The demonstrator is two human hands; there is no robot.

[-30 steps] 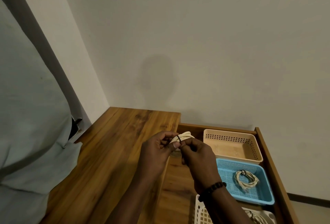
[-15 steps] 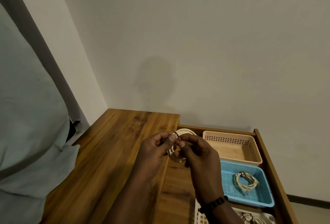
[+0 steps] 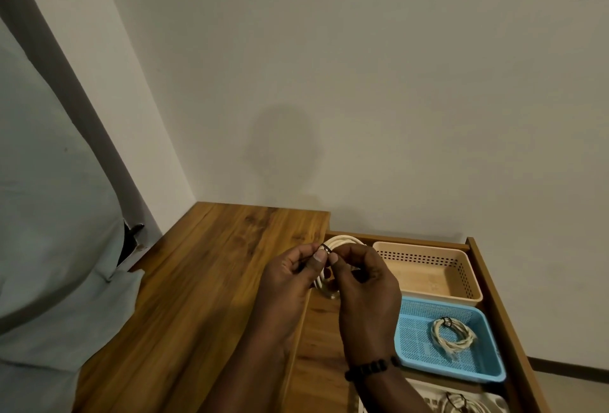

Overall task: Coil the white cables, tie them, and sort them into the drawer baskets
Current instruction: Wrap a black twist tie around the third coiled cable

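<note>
Both hands meet above the near edge of the open drawer (image 3: 514,330), where it joins the wooden worktop (image 3: 204,281). The left hand (image 3: 290,277) and right hand (image 3: 365,284) each pinch a thin black tie (image 3: 326,249) wrapped on a coiled white cable (image 3: 342,243) held in the air. Along the drawer's right side sit a beige basket (image 3: 428,251), then a blue basket (image 3: 412,340) holding a tied coil (image 3: 453,333). A white basket (image 3: 487,396) is cut off at the bottom edge.
</note>
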